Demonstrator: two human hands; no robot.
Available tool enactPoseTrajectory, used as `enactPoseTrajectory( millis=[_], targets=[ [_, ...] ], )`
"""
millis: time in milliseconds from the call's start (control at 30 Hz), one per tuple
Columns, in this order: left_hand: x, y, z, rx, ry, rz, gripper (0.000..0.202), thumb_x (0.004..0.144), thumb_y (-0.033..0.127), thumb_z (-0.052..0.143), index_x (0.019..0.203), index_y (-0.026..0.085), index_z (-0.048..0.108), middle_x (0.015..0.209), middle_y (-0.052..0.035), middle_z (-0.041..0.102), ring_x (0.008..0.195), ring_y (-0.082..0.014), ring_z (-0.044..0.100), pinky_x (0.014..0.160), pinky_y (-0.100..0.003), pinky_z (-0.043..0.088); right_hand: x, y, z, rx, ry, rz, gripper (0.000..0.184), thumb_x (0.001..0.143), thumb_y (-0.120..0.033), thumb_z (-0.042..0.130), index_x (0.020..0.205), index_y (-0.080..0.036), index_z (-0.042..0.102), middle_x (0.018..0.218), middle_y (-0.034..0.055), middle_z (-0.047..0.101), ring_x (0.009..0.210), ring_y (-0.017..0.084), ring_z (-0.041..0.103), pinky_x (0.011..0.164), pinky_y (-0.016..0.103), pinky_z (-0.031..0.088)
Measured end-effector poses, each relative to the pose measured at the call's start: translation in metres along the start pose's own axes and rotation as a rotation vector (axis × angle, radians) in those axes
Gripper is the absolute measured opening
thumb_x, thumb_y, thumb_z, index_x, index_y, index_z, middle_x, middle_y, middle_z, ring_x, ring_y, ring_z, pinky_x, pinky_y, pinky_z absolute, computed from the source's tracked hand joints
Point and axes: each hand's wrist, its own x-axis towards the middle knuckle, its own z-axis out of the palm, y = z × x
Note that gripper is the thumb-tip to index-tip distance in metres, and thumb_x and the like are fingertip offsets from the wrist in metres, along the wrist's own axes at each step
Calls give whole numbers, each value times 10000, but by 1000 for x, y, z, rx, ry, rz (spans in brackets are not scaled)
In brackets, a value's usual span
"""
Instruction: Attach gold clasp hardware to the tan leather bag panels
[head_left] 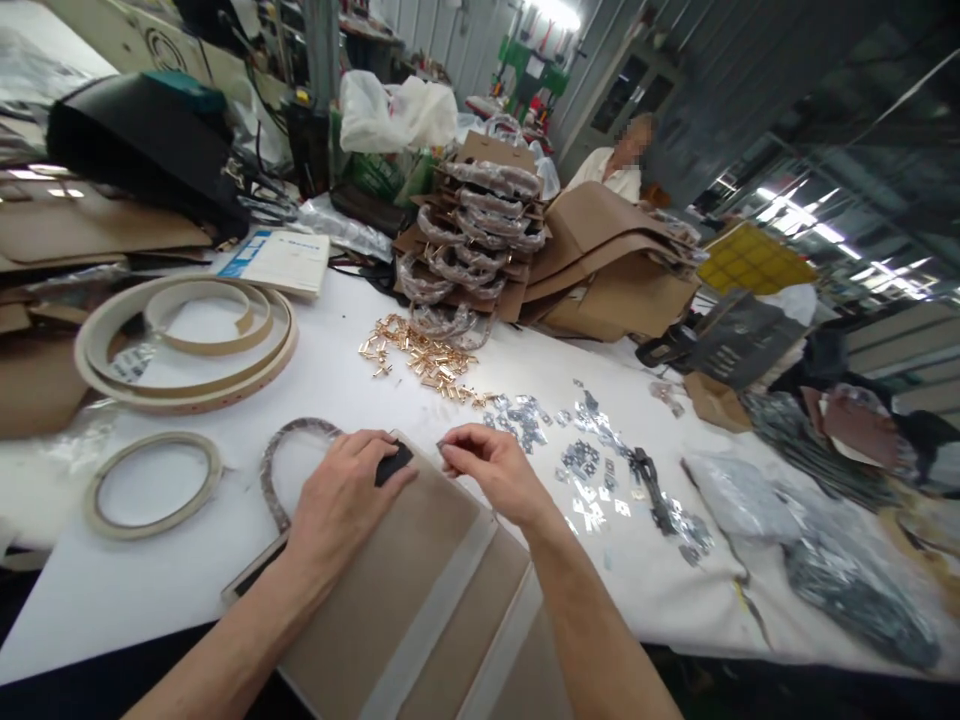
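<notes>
My left hand (337, 500) grips the top edge of a beige bag panel (405, 570), its thumb and fingers around a small black patch (394, 462). Two pale strips run across that panel, which stands tilted over the table's front edge. Just right of the panel's top corner, my right hand (491, 468) is closed in a pinch on a small dark piece (442, 450), too small to name. A curved handle (274, 455) in clear wrap lies behind my left hand. Beyond my right hand, many small silvery metal plates (517, 420) are scattered.
Gold-coloured metal fittings (431, 355) lie heaped before a stack of wrapped handles (480, 220). Coiled strips (187, 395) and a tape roll (101, 500) are at left. Brown panels (615, 260) stand at the back, near another person (611, 170). Plastic bags (742, 490) lie right.
</notes>
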Motion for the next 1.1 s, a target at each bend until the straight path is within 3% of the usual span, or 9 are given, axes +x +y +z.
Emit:
enactPoseTrajectory(
  millis=[67, 167, 233, 533, 1100],
  targets=[
    [1, -4, 1, -38, 3, -3, 303, 895, 456, 748, 1057, 206, 696, 1177, -94, 730, 1123, -293, 660, 1002, -469, 544, 8, 4, 18, 54, -68, 68, 294, 767, -458, 826, 901, -206, 757, 768, 16, 714, 701, 165, 663, 699, 309, 544],
    [2, -7, 3, -82, 17, -1, 355, 875, 492, 763, 1054, 196, 686, 1143, -98, 731, 1099, -292, 658, 987, -473, 544, 18, 12, 28, 31, -93, 128, 288, 756, -460, 829, 884, -209, 772, 695, -4, 676, 594, 133, 583, 578, 269, 464],
    [2, -8, 3, -100, 27, 7, 365, 879, 503, 758, 1059, 195, 680, 1129, -99, 730, 1092, -295, 656, 980, -478, 541, 24, 15, 28, -26, -118, 114, 253, 765, -433, 819, 881, -210, 793, 665, -14, 661, 581, 126, 546, 561, 261, 426],
    [2, -6, 2, -133, 39, 1, 297, 872, 421, 780, 1031, 187, 691, 1104, -105, 721, 1066, -301, 659, 955, -448, 533, 35, 22, 29, -137, -193, 85, 192, 776, -366, 803, 888, -212, 833, 802, 6, 764, 727, 161, 645, 737, 291, 489],
    [1, -10, 5, -143, 59, 26, 295, 870, 414, 785, 1037, 197, 675, 1103, -92, 725, 1044, -290, 652, 942, -463, 544, 39, 17, 25, -125, -241, 142, 238, 758, -374, 830, 886, -173, 830, 709, -5, 717, 627, 115, 552, 643, 259, 411]
  ],
)
